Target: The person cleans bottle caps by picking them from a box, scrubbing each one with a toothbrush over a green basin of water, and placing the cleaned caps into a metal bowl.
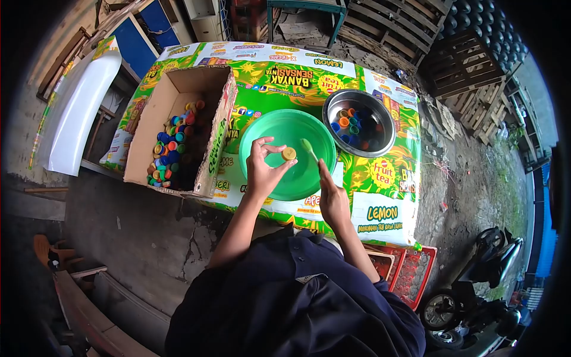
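Observation:
Over the green basin (256, 128), my left hand (263, 169) pinches a yellow bottle cap (289, 154) between thumb and finger. My right hand (334, 202) is closed on the handle of a toothbrush (309, 149), at the basin's right side. The brush's pale green bristle end points up and left, apart from the cap. Left of the basin stands a cardboard box (156, 110) holding many coloured caps (172, 146). A metal bowl (386, 122) with blue, orange and green caps (347, 121) is at the basin's upper right.
The table (380, 208) has a printed green and white cover. Red crates (416, 273) stand beneath its lower right edge. A motorcycle (476, 297) is at the lower right, wooden pallets (470, 65) at the upper right, and a curved white panel (89, 107) at the left.

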